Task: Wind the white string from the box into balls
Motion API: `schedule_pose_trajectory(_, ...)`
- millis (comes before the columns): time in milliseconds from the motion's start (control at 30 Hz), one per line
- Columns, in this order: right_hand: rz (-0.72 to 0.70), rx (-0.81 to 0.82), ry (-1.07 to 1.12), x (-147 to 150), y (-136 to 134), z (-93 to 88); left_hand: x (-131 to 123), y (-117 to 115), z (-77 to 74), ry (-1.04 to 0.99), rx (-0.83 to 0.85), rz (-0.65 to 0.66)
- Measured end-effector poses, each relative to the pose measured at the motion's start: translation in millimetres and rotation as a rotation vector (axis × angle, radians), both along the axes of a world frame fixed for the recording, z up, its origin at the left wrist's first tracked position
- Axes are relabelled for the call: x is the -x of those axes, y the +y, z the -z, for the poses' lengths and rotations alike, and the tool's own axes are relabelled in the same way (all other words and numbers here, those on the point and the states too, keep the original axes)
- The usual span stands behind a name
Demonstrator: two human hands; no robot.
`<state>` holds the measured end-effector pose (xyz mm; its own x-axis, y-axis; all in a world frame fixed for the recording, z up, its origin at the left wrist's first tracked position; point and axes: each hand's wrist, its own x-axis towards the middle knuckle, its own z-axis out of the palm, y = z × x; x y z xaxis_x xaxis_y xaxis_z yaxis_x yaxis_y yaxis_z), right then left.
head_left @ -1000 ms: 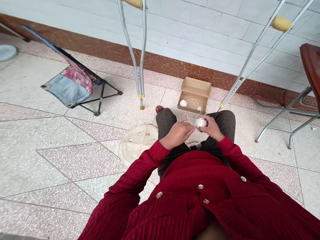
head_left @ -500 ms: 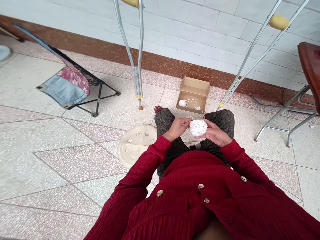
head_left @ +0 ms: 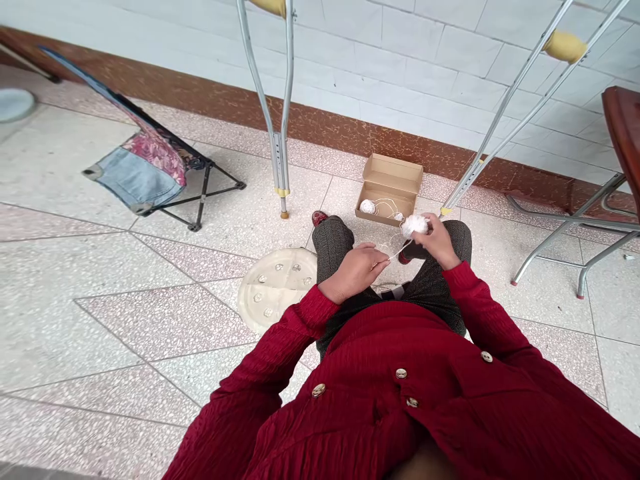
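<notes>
A ball of white yarn (head_left: 415,226) is gripped in my right hand (head_left: 438,241), above my right knee and just in front of the box. My left hand (head_left: 356,270) pinches a strand of the yarn (head_left: 400,251), which runs taut up to the ball. Between my knees, the two hands are apart. Inside the open cardboard box (head_left: 393,175) on the floor lie a smaller white yarn ball (head_left: 367,207) and a little wound piece (head_left: 399,216), with loose loops of strand between them.
A round plastic stool (head_left: 277,283) with holes stands by my left leg. A folding chair (head_left: 143,173) is farther left. Metal crutches (head_left: 280,153) lean near the tiled wall (head_left: 415,40), one on each side of the box. A brown chair (head_left: 623,133) stands at right.
My right hand has carried the yarn ball forward and right, away from my left hand. A strand now stretches between them; before, both hands were at the ball.
</notes>
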<state>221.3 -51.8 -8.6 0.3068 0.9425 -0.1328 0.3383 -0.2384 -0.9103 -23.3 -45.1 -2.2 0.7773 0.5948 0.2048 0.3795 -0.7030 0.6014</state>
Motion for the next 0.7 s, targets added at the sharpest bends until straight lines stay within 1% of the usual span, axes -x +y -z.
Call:
schedule_pose_trajectory(33, -0.071, 0.012, -0.068, 5, -6, 7.9, 1, 5, -4.2, -0.015, -0.033, 0.0)
schedule_pose_trajectory(67, -0.154, 0.042, -0.079, 11, -13, 13.6, 1, 10, -7.4, -0.027, -0.057, -0.002)
schedule_pose_trajectory(100, -0.243, 0.097, -0.028, 18, -21, 16.7, 1, 16, -9.3, -0.035, -0.071, -0.004)
schedule_pose_trajectory(167, -0.399, 0.258, 0.224, 29, -36, 14.5, -1, 25, -9.5, -0.05, -0.06, 0.006)
schedule_pose_trajectory(233, -0.47, 0.361, 0.494, 35, -48, 2.7, -6, 31, -5.8, -0.073, -0.004, 0.02)
schedule_pose_trajectory(300, -0.446, 0.362, 0.687, 35, -55, -14.5, -10, 33, 0.3, -0.104, 0.077, 0.001)
schedule_pose_trajectory(367, -0.398, 0.326, 0.831, 31, -58, -32.2, -13, 32, 7.7, -0.136, 0.183, -0.053)
schedule_pose_trajectory(467, -0.369, 0.258, 0.962, 27, -58, -53.0, -15, 29, 19.6, -0.174, 0.362, -0.113)
schedule_pose_trajectory(533, -0.359, 0.205, 0.964, 26, -55, -61.2, -15, 24, 26.3, -0.176, 0.435, -0.132)
schedule_pose_trajectory(600, -0.317, 0.155, 0.902, 25, -48, -64.6, -14, 18, 29.9, -0.148, 0.463, -0.122)
schedule_pose_trajectory(700, -0.177, 0.077, 0.751, 18, -32, -59.8, -9, 6, 28.0, -0.047, 0.41, -0.054)
